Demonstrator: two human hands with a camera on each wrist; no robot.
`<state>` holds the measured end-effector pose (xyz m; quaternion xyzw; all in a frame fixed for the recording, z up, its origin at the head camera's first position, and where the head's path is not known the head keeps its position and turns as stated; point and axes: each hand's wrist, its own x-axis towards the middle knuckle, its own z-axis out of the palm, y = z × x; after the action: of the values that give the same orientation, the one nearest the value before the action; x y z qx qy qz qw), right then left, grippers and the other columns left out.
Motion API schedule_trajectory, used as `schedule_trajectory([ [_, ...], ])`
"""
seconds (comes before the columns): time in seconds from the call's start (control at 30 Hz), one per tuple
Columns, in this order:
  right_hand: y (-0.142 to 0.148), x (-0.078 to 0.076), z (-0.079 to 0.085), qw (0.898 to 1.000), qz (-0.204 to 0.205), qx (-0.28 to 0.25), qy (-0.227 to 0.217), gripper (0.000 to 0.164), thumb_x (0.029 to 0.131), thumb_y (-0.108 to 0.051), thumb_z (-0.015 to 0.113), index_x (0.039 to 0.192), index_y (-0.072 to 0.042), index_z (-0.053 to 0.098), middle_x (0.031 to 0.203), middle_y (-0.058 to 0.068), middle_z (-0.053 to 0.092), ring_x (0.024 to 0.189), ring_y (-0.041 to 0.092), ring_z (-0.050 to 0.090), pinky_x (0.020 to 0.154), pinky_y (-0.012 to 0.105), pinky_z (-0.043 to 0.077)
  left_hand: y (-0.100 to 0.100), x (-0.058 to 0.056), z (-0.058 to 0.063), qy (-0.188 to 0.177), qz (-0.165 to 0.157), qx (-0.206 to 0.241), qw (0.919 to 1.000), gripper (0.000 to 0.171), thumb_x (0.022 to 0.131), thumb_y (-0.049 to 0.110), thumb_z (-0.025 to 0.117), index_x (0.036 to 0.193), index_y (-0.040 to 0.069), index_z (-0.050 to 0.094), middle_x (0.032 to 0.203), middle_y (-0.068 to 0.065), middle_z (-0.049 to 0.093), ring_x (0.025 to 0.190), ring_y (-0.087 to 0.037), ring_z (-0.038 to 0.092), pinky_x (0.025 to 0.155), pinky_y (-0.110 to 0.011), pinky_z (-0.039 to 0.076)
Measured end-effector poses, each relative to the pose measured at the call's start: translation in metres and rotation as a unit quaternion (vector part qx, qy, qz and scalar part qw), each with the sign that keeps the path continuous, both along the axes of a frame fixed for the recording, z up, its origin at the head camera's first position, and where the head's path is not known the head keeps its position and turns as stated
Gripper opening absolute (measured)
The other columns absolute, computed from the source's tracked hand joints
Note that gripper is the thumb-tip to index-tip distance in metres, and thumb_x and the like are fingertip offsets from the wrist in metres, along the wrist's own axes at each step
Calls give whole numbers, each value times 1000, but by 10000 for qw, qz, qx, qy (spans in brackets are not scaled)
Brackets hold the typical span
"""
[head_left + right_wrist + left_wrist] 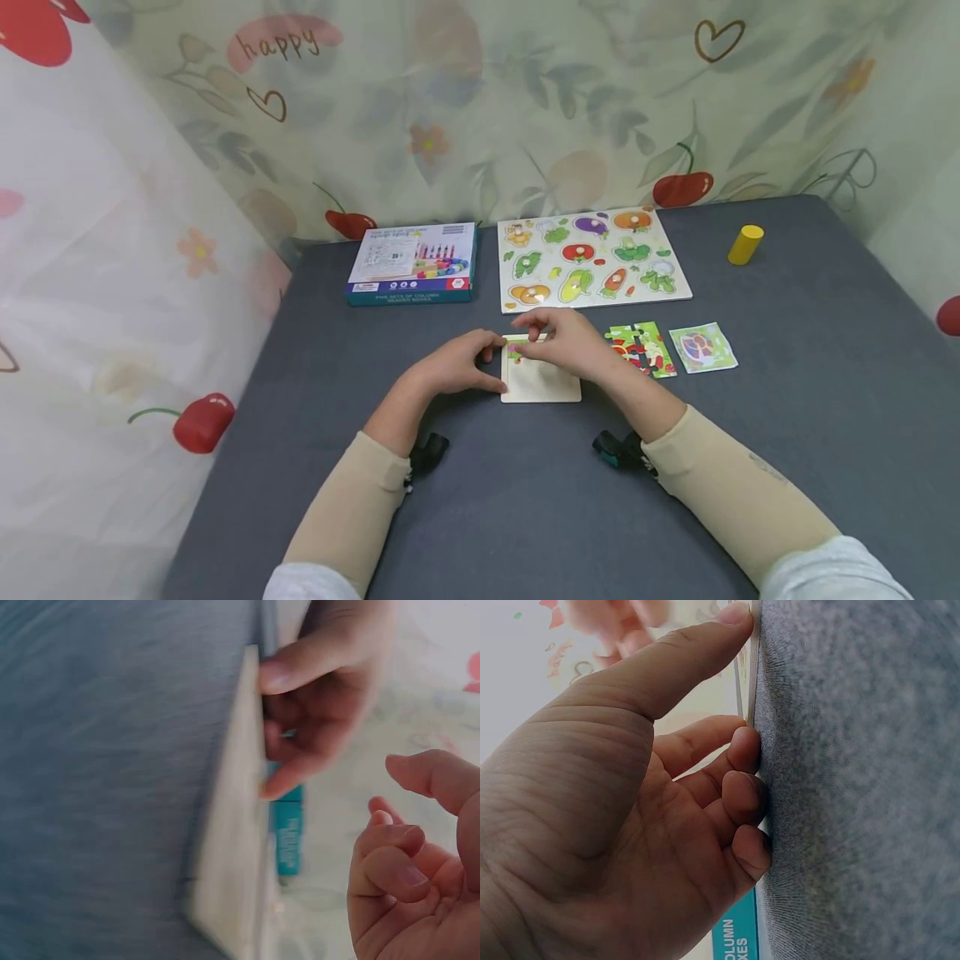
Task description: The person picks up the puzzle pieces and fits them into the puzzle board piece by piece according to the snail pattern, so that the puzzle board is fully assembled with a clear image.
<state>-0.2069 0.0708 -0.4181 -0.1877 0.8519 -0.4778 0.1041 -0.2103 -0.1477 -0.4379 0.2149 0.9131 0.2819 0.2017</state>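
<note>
A small square wooden puzzle tray (542, 385) lies flat on the table, with a green and pink puzzle piece (514, 353) in its far left corner. My left hand (461, 364) holds the tray by its left side, thumb at the near corner and index finger at the far one. The other fingers are curled against the cloth in the left wrist view. Above the tray hovers my right hand (564, 340), its fingers loosely bent. No piece shows between them in the right wrist view, where the hand (420, 862) is apart from the tray.
Right of the tray lie joined green and red puzzle pieces (651, 350) and a square picture card (703, 347). Farther back are a vegetable puzzle board (551, 265) and a flat teal box (412, 262). A yellow cylinder (746, 245) stands at the far right.
</note>
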Motion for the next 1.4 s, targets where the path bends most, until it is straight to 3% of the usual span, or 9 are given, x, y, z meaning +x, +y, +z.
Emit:
schedule_trajectory([
  [0.3, 12, 17, 40, 9992, 50, -380, 141, 30, 83, -26, 73, 112, -21, 66, 90, 3, 56, 53, 22, 45, 49, 31, 35, 1, 2, -2, -4, 35, -9, 10000, 68, 74, 39, 80, 129, 12, 52, 97, -4, 49, 90, -18, 47, 75, -34, 38],
  [0.5, 23, 25, 61, 9973, 18, -728, 63, 35, 82, -30, 74, 115, -24, 65, 94, 5, 55, 54, 23, 45, 49, 31, 35, 1, 2, -1, -12, 51, -14, 10000, 67, 73, 39, 80, 128, 13, 52, 97, -4, 48, 90, -18, 47, 75, -34, 38],
  [0.8, 43, 33, 87, 9965, -142, -788, 256, 34, 83, -30, 73, 115, -24, 63, 95, 6, 50, 52, 20, 39, 45, 31, 32, 2, 2, -1, -60, 101, 35, 9999, 67, 73, 39, 80, 128, 13, 52, 97, -4, 48, 90, -17, 47, 75, -34, 37],
  [1.07, 66, 33, 101, 9949, -597, -755, 312, 37, 83, -32, 73, 118, -24, 63, 96, 6, 50, 57, 19, 45, 50, 30, 38, 1, 2, -2, 8, 110, 21, 9999, 67, 73, 38, 81, 129, 13, 51, 97, -4, 47, 90, -17, 46, 74, -34, 36],
  [1.4, 96, 24, 106, 9942, -806, -593, 386, 41, 83, -32, 73, 121, -21, 61, 96, 7, 51, 55, 17, 45, 57, 29, 40, 1, 3, 0, 10, 123, 22, 9999, 67, 74, 36, 81, 129, 13, 51, 97, -5, 47, 90, -18, 46, 74, -34, 36],
])
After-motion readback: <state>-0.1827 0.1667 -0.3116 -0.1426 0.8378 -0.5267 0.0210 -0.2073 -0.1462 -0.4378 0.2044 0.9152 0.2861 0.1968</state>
